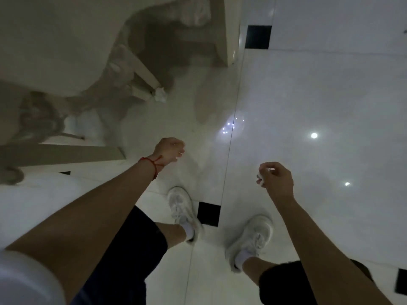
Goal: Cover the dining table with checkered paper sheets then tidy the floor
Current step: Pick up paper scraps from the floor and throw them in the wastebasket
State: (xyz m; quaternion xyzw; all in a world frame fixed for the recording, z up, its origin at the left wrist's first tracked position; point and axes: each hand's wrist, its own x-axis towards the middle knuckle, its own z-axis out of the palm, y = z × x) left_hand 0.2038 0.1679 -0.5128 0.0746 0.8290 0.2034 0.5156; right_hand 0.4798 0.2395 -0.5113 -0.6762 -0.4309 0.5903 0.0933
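I look straight down at a glossy white tiled floor (308,95). My left hand (169,150), with a red string at the wrist, is curled into a fist and small white bits show between its fingers. My right hand (275,177) pinches a small white paper scrap (261,178) between thumb and fingers. A crumpled white paper ball (160,94) lies on the floor beside a pale furniture leg (143,69), ahead of my left hand.
Pale chairs or a table with carved legs (55,51) fill the upper left, and a square white leg (226,29) stands at top centre. Black inset tiles (258,37) dot the floor. My white sneakers (180,208) stand below my hands.
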